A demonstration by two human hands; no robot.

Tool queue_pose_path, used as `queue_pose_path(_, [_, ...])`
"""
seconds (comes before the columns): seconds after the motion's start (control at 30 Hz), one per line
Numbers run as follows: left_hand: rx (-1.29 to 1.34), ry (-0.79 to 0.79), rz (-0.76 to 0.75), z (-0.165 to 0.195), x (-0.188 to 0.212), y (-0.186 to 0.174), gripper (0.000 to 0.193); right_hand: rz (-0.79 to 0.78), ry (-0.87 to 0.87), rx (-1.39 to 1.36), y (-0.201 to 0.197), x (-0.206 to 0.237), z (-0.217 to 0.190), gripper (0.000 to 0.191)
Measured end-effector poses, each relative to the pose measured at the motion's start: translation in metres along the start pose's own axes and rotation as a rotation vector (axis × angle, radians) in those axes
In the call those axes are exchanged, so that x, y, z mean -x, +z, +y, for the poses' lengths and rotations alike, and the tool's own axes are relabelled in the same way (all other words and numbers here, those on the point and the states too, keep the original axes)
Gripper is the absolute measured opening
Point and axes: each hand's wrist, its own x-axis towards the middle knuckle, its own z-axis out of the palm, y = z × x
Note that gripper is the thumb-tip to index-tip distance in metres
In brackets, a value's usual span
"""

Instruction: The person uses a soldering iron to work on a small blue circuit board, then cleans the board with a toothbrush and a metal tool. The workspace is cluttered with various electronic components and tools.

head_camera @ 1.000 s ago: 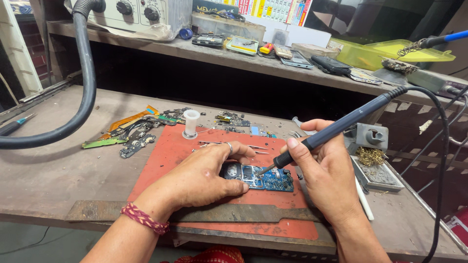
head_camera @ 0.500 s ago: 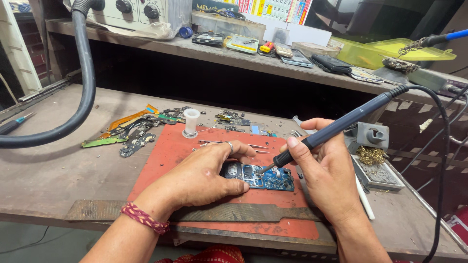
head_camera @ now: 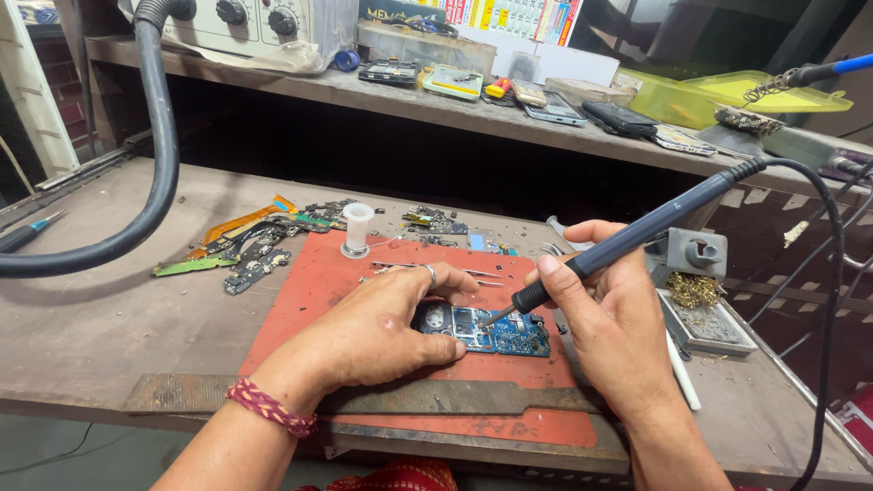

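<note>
Almost no change since a second ago: left hand [head_camera: 382,327] stays flat, fingers pinning circuit board [head_camera: 496,332] to red mat [head_camera: 309,300]; right hand [head_camera: 609,327] fingers still grip soldering iron [head_camera: 627,241], tip on board.

An electronics repair workshop: soldering iron [head_camera: 637,232], circuit board [head_camera: 486,329], scattered parts [head_camera: 259,255], worn workbench [head_camera: 82,318].

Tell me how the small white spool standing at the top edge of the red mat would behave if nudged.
The small white plastic spool stands upright on one flat flange, so a light push would probably slide it across the red rubber work mat. It looks narrow and taller than its base, so it may tip. Once on its side, its round flanges would likely let it roll.
</note>
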Motion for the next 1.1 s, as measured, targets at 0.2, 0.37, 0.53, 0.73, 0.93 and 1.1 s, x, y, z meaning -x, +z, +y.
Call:
queue_pose_path(0.2, [-0.014, -0.008, 0.001, 0.0007, -0.0004, -0.0005, 0.064, -0.002, 0.031, -0.026, 0.0007, -0.0008, -0.0003, 0.039])
queue_pose_path(0.37, [0.009, 0.003, -0.005, 0.0000, -0.0008, 0.0001, 0.065, -0.016, -0.008, -0.027, 0.0001, -0.0001, 0.0006, 0.037])
queue_pose_path(0.53, [0.018, 0.002, -0.005, -0.0006, 0.0003, 0.0002, 0.065, -0.044, -0.032, -0.042, 0.0014, -0.0001, 0.0023, 0.036])
queue_pose_path(0.73, [0.013, -0.022, -0.008, 0.0016, 0.0008, -0.0009, 0.064, -0.009, -0.034, -0.042, 0.0013, 0.0013, 0.0005, 0.034])
queue_pose_path(0.93, [0.003, -0.010, -0.004, 0.0022, 0.0005, -0.0007, 0.064, 0.007, -0.008, -0.057, 0.0005, 0.0012, -0.0014, 0.034])
queue_pose_path(1.1, [-0.012, 0.014, -0.001, 0.0002, -0.0002, -0.0004, 0.063, -0.027, -0.042, -0.044, 0.0025, 0.0010, -0.0005, 0.034])
